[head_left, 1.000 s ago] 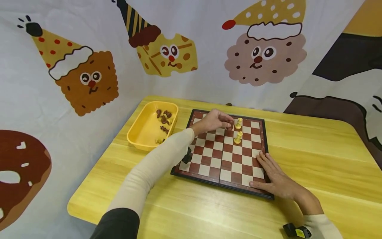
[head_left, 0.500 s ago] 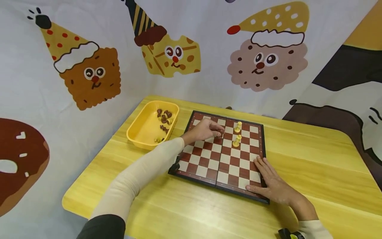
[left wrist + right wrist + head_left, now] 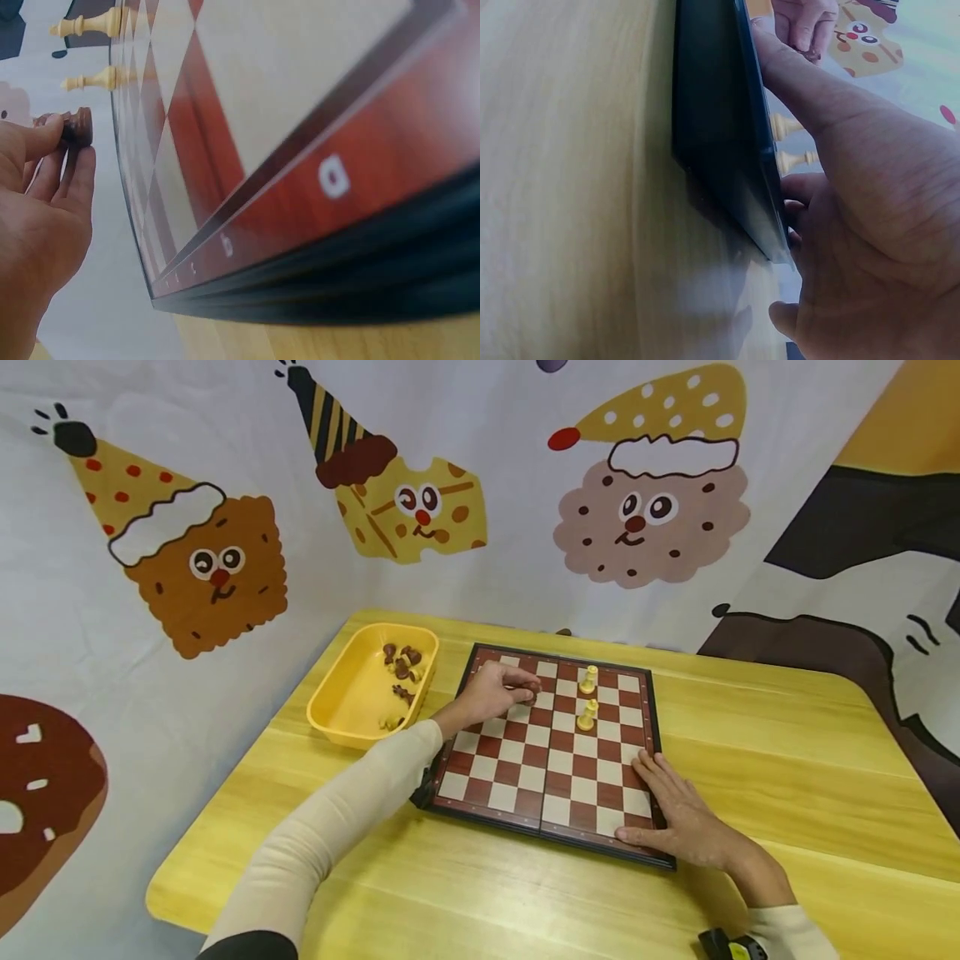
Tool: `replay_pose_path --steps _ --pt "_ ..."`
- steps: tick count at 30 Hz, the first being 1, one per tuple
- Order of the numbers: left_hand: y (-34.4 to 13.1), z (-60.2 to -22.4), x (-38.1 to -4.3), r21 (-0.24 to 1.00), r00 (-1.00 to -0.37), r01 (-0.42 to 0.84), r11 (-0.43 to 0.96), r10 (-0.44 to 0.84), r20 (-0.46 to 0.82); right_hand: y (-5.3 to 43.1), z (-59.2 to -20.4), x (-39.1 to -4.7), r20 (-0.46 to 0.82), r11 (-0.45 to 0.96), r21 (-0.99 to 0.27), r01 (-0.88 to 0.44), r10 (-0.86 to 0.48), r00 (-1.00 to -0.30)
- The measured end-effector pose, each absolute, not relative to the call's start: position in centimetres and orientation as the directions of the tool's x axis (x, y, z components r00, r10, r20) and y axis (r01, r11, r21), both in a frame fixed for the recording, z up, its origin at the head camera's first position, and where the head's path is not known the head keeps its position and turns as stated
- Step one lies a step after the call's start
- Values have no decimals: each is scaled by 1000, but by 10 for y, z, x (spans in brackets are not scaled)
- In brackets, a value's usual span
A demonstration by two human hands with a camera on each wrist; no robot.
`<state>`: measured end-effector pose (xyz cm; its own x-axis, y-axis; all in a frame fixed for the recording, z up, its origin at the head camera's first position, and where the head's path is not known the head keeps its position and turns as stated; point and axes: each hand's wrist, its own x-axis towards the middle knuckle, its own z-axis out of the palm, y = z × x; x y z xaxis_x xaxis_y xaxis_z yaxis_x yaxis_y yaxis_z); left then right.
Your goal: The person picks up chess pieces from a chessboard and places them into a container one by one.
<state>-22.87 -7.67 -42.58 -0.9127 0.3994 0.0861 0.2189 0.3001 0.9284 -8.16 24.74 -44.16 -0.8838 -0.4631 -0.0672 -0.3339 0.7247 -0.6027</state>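
My left hand (image 3: 487,693) pinches a brown chess piece (image 3: 81,126) between thumb and fingers. In the left wrist view its round base hangs slightly off the chessboard (image 3: 517,772); fingers cover its top, so its kind is unclear. Two pale yellow chess pieces, a farther one (image 3: 588,679) and a nearer one (image 3: 587,715), stand upright on the board, right of the left hand. At the board's near right corner rests my right hand (image 3: 693,827), fingers extended over the edge and thumb spread. Nothing is held in it.
Left of the board, a yellow plastic tray (image 3: 318,714) holds several brown and yellow chess pieces (image 3: 402,670). The board lies opened out on a yellow wooden table (image 3: 765,735), a fold line across its middle. A white cartoon-print cloth (image 3: 517,577) hangs behind.
My left hand has moved left across the board's fold with the brown chess piece, away from the two yellow pieces. The right hand keeps its place on the board's corner.
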Motion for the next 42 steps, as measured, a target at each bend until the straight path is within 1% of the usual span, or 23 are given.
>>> replay_pose_path --steps 5,8,14,20,28,31,35,39,42 --pt "-81 -424 -231 890 -910 265 372 402 103 250 -443 -81 -64 716 -612 -337 -469 -881" --pt "-86 -422 -231 883 -919 258 391 383 98 251 -444 -81 -50 699 -628 -341 -474 -879" --pt "-96 -420 -231 915 -939 184 360 339 55 253 -448 -82 -8 672 -643 -368 -487 -874" --pt "-102 -416 -231 915 -946 192 354 314 77 254 -454 -81 4 663 -651 -370 -484 -875" --pt "-112 -406 -232 902 -962 187 390 257 89 250 -445 -82 -67 693 -644 -324 -473 -878" --pt "-115 -405 -233 901 -965 186 393 246 92 251 -443 -82 -62 693 -642 -329 -475 -878" --pt "-117 -405 -234 909 -963 199 367 245 111 255 -443 -82 -30 677 -649 -348 -480 -877" --pt "-117 -407 -235 920 -960 203 334 252 120 258 -441 -81 -44 690 -641 -335 -470 -882" --pt "-119 -408 -235 915 -964 202 349 234 124 257 -441 -83 -66 703 -633 -324 -466 -883"
